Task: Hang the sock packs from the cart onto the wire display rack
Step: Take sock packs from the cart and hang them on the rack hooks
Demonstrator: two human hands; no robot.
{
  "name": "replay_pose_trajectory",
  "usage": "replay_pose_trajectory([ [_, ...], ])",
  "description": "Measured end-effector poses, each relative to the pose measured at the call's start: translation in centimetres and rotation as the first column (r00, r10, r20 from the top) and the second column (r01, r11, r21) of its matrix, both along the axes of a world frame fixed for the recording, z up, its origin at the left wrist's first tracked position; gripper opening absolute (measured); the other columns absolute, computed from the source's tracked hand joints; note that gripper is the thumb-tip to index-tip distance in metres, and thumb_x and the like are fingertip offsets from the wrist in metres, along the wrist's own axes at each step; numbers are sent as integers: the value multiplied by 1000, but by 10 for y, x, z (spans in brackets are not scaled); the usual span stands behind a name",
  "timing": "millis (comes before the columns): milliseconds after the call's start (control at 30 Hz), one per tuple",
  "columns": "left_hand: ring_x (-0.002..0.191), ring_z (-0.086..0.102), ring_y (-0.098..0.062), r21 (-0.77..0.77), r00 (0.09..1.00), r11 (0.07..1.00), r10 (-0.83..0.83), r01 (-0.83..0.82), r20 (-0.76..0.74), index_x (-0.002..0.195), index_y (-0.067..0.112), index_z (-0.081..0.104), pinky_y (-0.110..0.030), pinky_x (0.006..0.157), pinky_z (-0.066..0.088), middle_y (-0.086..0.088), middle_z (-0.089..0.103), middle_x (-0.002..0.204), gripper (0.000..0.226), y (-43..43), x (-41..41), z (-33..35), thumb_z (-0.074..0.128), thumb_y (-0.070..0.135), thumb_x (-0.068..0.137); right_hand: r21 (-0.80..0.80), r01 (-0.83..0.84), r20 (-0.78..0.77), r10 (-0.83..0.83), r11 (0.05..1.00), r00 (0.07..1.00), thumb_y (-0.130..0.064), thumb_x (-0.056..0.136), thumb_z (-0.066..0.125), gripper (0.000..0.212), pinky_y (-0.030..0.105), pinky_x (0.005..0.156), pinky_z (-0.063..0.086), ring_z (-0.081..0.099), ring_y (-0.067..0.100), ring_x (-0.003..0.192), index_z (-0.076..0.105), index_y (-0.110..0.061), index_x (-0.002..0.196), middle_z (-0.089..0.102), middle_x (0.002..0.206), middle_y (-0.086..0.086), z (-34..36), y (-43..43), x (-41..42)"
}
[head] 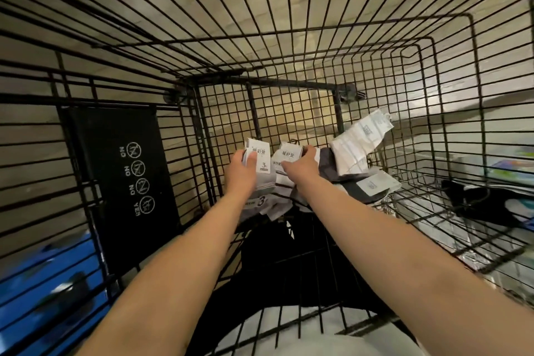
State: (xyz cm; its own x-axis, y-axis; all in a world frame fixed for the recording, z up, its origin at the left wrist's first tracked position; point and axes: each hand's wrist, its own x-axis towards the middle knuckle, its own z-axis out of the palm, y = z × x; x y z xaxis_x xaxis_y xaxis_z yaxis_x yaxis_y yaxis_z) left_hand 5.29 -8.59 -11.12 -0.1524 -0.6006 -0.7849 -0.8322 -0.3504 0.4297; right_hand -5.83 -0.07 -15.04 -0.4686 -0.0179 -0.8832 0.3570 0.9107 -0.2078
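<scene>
Both arms reach deep into the cart [289, 84]; the left hand [241, 173] curls round a grey sock pack [260, 157], thumb across its card; the right hand [303, 166] grips a second pack [290, 154] just beside it, probably to carry several per trip; more packs [358, 144] lie to the right, and the rack is out of view.

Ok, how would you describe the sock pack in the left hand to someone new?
Look down into the black wire cart, to the heap of sock packs on its floor. The left hand grips the leftmost pack. Its white label shows a printed 3; the neighbouring pack in the right hand shows none.
</scene>
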Motion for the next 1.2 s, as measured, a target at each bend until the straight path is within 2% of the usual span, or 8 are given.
replay_pose_trajectory([
  [133, 97, 53, -14, 11, 999, 999, -33, 33, 1, 139, 14, 55, -26, 80, 37, 0, 64, 120, 37, 7, 1, -10, 44, 33, 109, 41, -20, -62, 23, 999, 998, -25, 85, 76, 88, 45, 104, 47, 51, 36, 130, 22, -24, 154, 58, 137, 11, -13, 1, 5],
  [333, 94, 59, -17, 21, 999, 999, -36, 37, -39, 136, 15, 55, -27, 69, 41, -6, 68, 122, 34, 8, 4, -1, 43, 32, 109, -164, 81, -88, -96, 983, 991, -9, 85, 59, 25, 37, 85, 58, 66, 28, 101, 66, -20, 107, 64, 123, 15, -2, -10, 14],
  [567, 85, 62, -8, -76, 987, 997, -28, 16, -159, 137, 23, 52, -25, 62, 45, 9, 65, 106, 34, 12, -20, 87, 39, 38, 109, -438, 105, -257, -237, 893, 937, -12, 99, 46, 37, 34, 79, 59, 64, 18, 104, 48, -20, 136, 62, 120, 1, 123, -3, -12],
  [700, 80, 54, 3, -127, 957, 990, -92, 59, -276, 149, 24, 42, -13, 56, 39, 11, 60, 120, 40, 27, -48, 153, 36, 36, 111, -532, 113, -355, -343, 839, 870, -25, 106, 42, 25, 25, 71, 53, 65, 12, 94, 52, -19, 128, 65, 112, -1, 203, 25, -38],
  [833, 86, 58, 4, -190, 872, 968, -232, 164, -430, 146, 26, 43, -15, 66, 44, 11, 60, 120, 37, 59, -75, 213, 38, 34, 110, -585, 163, -361, -435, 795, 825, -28, 101, 47, 26, 47, 74, 63, 72, 20, 89, 58, -22, 124, 70, 105, 1, 269, 68, -58],
  [933, 102, 68, -16, -241, 790, 936, -346, 255, -506, 135, 26, 50, -31, 79, 56, 5, 66, 118, 34, 91, -97, 250, 40, 41, 107, -623, 231, -372, -543, 747, 753, -25, 99, 49, 19, 44, 71, 64, 72, 22, 86, 61, -24, 114, 70, 99, 3, 312, 111, -63],
  [1067, 109, 61, -13, -338, 685, 871, -490, 357, -539, 142, 27, 50, -22, 77, 48, 7, 63, 122, 40, 148, -121, 298, 43, 43, 107, -666, 323, -395, -685, 673, 612, -28, 91, 50, 14, 39, 71, 56, 66, 19, 80, 63, -24, 90, 68, 87, -1, 351, 176, -62],
  [1200, 113, 55, -15, -465, 578, 783, -620, 414, -530, 139, 20, 53, -34, 93, 44, 6, 58, 122, 39, 218, -127, 336, 46, 40, 106, -708, 414, -359, -796, 573, 487, -31, 91, 48, 17, 36, 68, 45, 56, 20, 76, 60, -18, 89, 62, 86, 1, 373, 252, -50],
])
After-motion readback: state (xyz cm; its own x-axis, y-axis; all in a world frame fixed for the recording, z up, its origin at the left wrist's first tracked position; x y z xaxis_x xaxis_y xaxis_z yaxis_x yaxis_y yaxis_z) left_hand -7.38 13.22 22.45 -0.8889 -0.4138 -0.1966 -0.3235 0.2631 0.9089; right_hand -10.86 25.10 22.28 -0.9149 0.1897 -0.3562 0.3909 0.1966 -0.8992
